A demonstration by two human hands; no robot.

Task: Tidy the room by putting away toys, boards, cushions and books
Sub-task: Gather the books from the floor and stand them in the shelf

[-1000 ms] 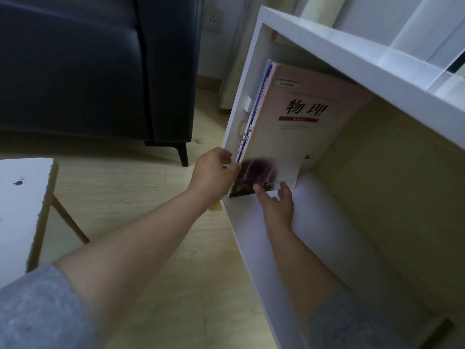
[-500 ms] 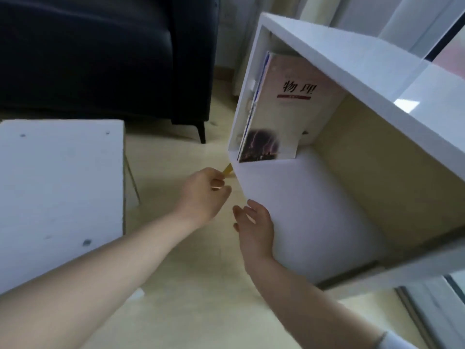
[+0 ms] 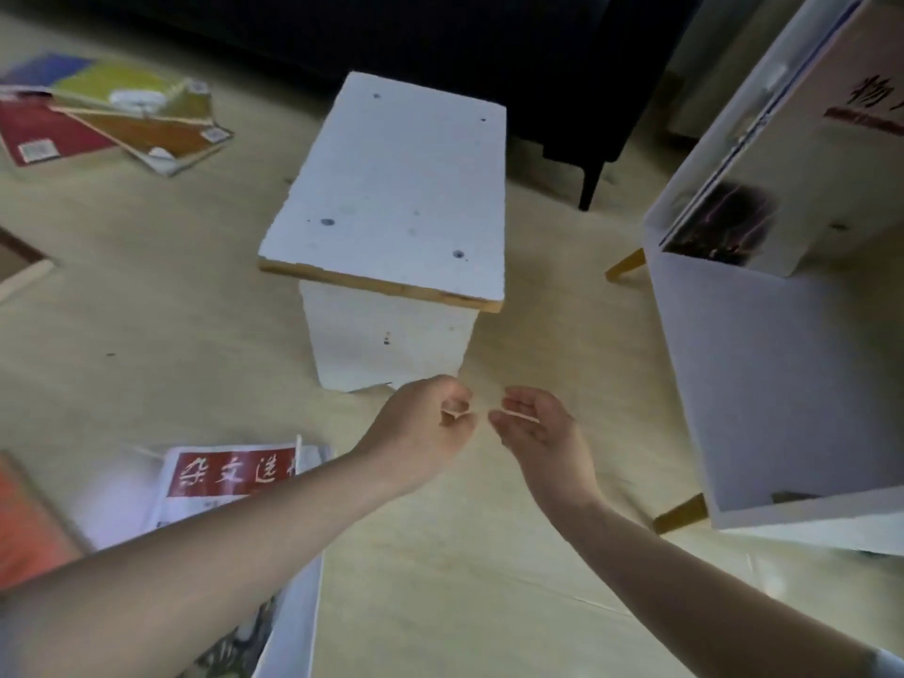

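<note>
Both my hands hang empty over the floor in front of me. My left hand (image 3: 424, 433) has loosely curled fingers with nothing in them. My right hand (image 3: 535, 433) is cupped, fingers apart. A pink textbook (image 3: 802, 154) leans against the left wall inside the white cabinet (image 3: 743, 384) at the right. A white book with a red title band (image 3: 230, 474) lies on the floor under my left forearm. Several coloured books (image 3: 112, 119) are scattered at the far left.
A white wooden stool (image 3: 401, 188) stands in the middle, just beyond my hands. A dark sofa (image 3: 538, 51) fills the back. An orange object (image 3: 24, 521) lies at the left edge. A wooden board edge (image 3: 22, 276) shows at mid left.
Both hands let go of the pink textbook and drew back from the cabinet. My view swung left and down, bringing the stool and floor books into sight.
</note>
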